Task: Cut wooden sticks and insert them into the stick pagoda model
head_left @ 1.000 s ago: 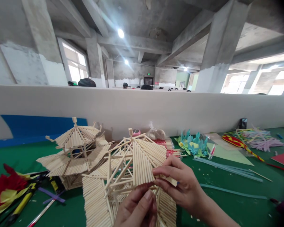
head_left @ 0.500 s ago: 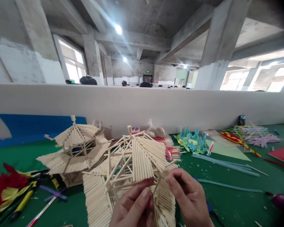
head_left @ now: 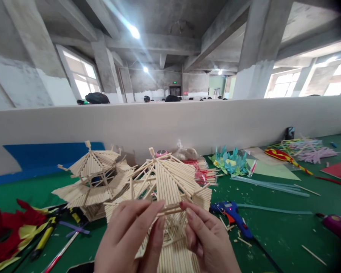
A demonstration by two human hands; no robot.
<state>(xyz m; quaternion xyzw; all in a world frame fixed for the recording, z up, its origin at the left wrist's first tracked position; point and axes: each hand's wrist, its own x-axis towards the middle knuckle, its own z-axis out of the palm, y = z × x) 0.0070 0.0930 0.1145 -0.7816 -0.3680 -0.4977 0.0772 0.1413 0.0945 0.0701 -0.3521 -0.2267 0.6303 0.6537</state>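
A pavilion model built of thin wooden sticks point(head_left: 169, 182) stands before me, its roof partly covered with sticks and partly open frame. At the front of that roof, a short wooden stick point(head_left: 172, 211) spans my two hands. My left hand point(head_left: 129, 233) is closed, pinching the stick's left end between thumb and fingers. Its other end is pinched by my right hand point(head_left: 208, 239), also closed. Both hands hide much of the model's lower front. A blue glue gun point(head_left: 234, 216) lies just right of my right hand.
Behind on the left stands a second stick pavilion point(head_left: 95, 178). Red-tipped sticks point(head_left: 204, 172) and a turquoise paper flower point(head_left: 230, 161) lie farther back. Clear glue sticks point(head_left: 269, 185) rest at right, a yellow-black cutter point(head_left: 44, 237) at left. A white partition point(head_left: 159, 125) bounds the table.
My hands have come together at the roof's front, the right moving left, and the stick now lies between them. The glue gun, mostly hidden before, is uncovered. The view has shifted slightly.
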